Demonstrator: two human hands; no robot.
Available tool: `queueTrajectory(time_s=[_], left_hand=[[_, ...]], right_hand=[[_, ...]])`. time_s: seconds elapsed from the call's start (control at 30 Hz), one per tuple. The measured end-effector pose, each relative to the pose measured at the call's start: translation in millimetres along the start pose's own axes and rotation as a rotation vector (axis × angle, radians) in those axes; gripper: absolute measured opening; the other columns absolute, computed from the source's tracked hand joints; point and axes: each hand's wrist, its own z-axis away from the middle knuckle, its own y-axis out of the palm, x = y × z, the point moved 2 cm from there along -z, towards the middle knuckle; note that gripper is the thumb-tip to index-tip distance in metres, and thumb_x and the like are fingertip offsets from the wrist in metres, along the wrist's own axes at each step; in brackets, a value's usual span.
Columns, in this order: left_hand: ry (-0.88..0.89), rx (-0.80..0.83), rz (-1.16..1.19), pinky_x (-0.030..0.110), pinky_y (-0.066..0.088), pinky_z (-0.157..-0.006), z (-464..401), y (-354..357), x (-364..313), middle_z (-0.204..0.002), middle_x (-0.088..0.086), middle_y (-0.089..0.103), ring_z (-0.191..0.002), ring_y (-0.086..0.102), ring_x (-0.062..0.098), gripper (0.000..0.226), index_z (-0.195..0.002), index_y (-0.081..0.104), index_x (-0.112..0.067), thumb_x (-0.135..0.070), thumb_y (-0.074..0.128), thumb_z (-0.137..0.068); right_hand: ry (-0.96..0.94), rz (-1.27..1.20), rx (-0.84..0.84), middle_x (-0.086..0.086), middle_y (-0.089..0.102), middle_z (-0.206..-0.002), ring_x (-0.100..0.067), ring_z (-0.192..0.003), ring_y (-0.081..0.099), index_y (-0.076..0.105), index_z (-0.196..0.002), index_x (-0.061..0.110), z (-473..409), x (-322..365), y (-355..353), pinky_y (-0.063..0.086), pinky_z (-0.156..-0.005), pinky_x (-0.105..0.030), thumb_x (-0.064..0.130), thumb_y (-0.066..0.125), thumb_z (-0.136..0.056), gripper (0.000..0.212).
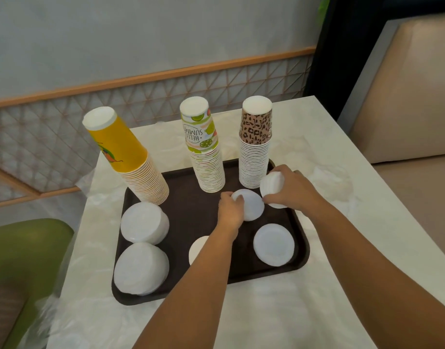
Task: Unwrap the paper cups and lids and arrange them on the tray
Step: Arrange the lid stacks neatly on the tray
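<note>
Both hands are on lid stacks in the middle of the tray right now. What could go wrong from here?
1. The yellow cup stack leans visibly left at the tray's back corner; a jolt to the tray might topple it.
2. The right hand works right beside the leopard-print cup stack, so a wrist bump could knock it over.
3. The left hand grips a lid stack by its edge; loose lids may slide apart.

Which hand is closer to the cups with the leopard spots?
The right hand. It holds a white lid stack right beside the base of the leopard-print cup stack. The left hand is nearer the tray's middle, gripping another lid stack.
</note>
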Motion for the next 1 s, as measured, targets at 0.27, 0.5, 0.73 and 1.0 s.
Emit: queueTrajectory(time_s=[0.27,0.5,0.73,1.0], left_hand=[[-0.015,-0.041,-0.229,0.036,0.041,-0.100,-2,23,-1,-0.144,0.015,0.031,-0.128,0.039,0.030,0.039,-0.137,0.031,-0.004,-0.020,0.034,-0.102],[0.225,-0.197,-0.277,0.032,0.035,-0.098,11,7,-4,-0.139,0.012,0.030,-0.126,0.032,0.025,0.039,-0.133,0.042,-0.009,-0.029,0.042,-0.100],[0.326,0.192,0.213,0.035,0.056,-0.086,47,-45,-21,-0.117,0.007,0.059,-0.103,0.063,0.021,0.035,-0.127,0.044,-0.024,-0.041,0.046,-0.096],[0.258,-0.085,-0.001,0.027,0.055,-0.079,46,-108,7,-0.134,0.007,0.049,-0.116,0.054,0.025,0.046,-0.137,0.035,-0.016,-0.023,0.054,-0.095]], right_hand=[[-0.035,-0.070,-0.006,-0.009,0.039,-0.125,-0.021,-0.098,0.043,0.036,-0.133,0.024,13,-6,-10,0.042,-0.077,-0.029,0.029,0.079,-0.071,0.076],[-0.070,-0.107,-0.030,-0.007,0.037,-0.129,-0.019,-0.098,0.041,0.034,-0.134,0.024,24,7,-8,0.041,-0.079,-0.029,0.029,0.078,-0.071,0.077],[-0.144,-0.117,0.000,-0.006,0.042,-0.122,-0.019,-0.099,0.047,0.035,-0.132,0.026,29,57,18,0.042,-0.077,-0.030,0.038,0.078,-0.068,0.078],[-0.233,-0.197,0.267,-0.007,0.030,-0.148,-0.028,-0.130,0.039,0.015,-0.150,0.026,40,98,69,0.042,-0.102,-0.037,0.026,0.068,-0.084,0.085]])
